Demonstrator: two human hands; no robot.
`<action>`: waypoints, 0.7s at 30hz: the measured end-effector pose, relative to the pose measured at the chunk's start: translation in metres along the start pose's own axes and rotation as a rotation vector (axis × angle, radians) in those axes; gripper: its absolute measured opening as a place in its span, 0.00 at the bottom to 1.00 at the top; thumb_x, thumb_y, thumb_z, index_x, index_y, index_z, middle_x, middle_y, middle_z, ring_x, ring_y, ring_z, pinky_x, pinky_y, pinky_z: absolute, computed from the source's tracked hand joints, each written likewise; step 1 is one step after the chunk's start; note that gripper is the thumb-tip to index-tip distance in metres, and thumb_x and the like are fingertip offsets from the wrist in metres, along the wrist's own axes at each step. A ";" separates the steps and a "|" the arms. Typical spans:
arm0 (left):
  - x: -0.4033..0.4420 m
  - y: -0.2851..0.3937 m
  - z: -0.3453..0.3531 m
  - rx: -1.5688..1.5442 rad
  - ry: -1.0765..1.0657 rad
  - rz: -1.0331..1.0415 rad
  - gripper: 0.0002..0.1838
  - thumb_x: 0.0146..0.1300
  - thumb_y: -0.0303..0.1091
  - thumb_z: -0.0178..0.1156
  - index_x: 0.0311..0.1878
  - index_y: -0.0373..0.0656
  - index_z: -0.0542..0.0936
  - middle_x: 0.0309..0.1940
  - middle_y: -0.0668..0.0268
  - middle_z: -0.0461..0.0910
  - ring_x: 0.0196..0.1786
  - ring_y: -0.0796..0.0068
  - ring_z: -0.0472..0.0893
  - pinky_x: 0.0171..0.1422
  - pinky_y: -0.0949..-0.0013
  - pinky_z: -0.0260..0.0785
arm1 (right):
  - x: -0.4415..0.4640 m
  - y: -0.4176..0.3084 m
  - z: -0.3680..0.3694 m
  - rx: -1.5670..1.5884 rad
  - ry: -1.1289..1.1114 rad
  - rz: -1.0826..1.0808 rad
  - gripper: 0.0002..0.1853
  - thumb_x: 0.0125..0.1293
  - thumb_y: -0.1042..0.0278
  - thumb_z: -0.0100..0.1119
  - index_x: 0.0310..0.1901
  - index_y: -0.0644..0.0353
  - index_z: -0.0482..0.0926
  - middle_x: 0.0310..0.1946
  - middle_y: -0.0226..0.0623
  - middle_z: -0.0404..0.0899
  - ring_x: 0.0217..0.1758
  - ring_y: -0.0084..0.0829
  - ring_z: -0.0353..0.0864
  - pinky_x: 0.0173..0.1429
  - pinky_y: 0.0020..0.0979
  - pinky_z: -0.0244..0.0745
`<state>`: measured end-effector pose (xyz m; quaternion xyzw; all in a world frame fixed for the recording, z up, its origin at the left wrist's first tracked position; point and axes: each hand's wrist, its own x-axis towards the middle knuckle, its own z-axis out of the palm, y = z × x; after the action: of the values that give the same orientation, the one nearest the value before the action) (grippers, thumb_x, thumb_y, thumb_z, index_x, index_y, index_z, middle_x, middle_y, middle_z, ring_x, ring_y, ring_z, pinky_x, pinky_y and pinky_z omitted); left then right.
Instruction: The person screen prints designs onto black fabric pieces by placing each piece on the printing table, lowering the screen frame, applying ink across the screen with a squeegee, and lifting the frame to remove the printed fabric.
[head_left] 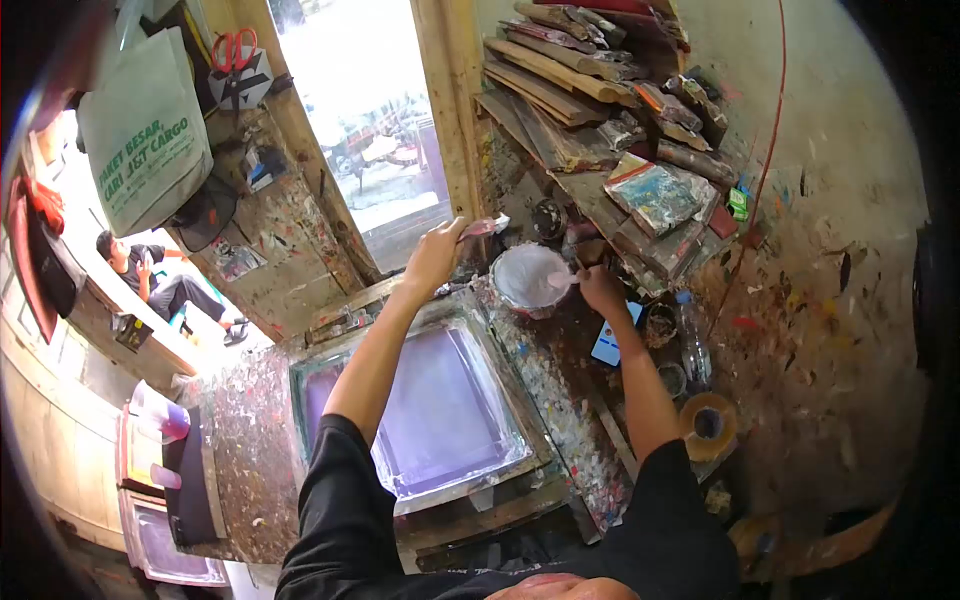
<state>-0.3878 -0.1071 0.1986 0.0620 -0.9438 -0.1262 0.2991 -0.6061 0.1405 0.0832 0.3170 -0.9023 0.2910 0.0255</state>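
My left hand (436, 254) is closed round a small pinkish spatula (478, 229) with a whitish lump at its tip, held up above the far edge of the framed screen. Closed on a pale stirring tool (562, 280), my right hand (603, 291) is at the right side of a round tub (529, 277) of white paste. The tool's end reaches over the tub's rim. In front of me lies a wooden-framed screen (440, 400) with purple mesh and white smears along its edges.
A blue phone-like object (612, 338), a clear bottle (694, 345) and a tape roll (708, 425) lie right of the tub. Wooden pieces (570, 85) pile up behind. A white bag (148, 135) hangs at left. Another person (165, 280) sits beyond the left opening.
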 end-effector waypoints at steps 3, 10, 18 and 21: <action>0.020 -0.011 0.023 0.018 -0.031 0.036 0.09 0.70 0.28 0.54 0.51 0.39 0.74 0.45 0.43 0.80 0.50 0.37 0.79 0.51 0.43 0.69 | 0.012 0.022 -0.007 0.279 0.047 0.001 0.22 0.68 0.49 0.59 0.26 0.61 0.80 0.20 0.42 0.77 0.25 0.37 0.79 0.33 0.43 0.71; 0.033 -0.002 0.049 0.147 -0.178 0.025 0.11 0.70 0.28 0.51 0.52 0.38 0.73 0.47 0.44 0.81 0.52 0.40 0.80 0.56 0.45 0.72 | -0.015 -0.053 -0.076 1.009 -0.247 0.190 0.15 0.71 0.53 0.58 0.29 0.51 0.72 0.15 0.21 0.64 0.16 0.17 0.59 0.22 0.25 0.53; 0.014 0.029 0.023 0.005 -0.121 0.210 0.11 0.68 0.28 0.53 0.51 0.37 0.73 0.38 0.46 0.79 0.49 0.38 0.80 0.52 0.43 0.70 | 0.052 -0.015 0.020 0.572 0.131 -0.090 0.15 0.70 0.56 0.55 0.36 0.61 0.79 0.20 0.36 0.77 0.19 0.30 0.75 0.26 0.35 0.69; -0.001 0.037 -0.017 -0.086 -0.107 0.201 0.11 0.67 0.29 0.55 0.50 0.35 0.73 0.36 0.44 0.80 0.47 0.37 0.80 0.51 0.44 0.71 | 0.040 -0.009 0.047 0.410 0.021 0.118 0.24 0.71 0.48 0.53 0.42 0.66 0.81 0.27 0.45 0.82 0.29 0.45 0.82 0.39 0.46 0.75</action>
<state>-0.3784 -0.0747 0.2216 -0.0525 -0.9536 -0.1389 0.2620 -0.6263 0.0867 0.0583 0.2592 -0.8410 0.4726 -0.0475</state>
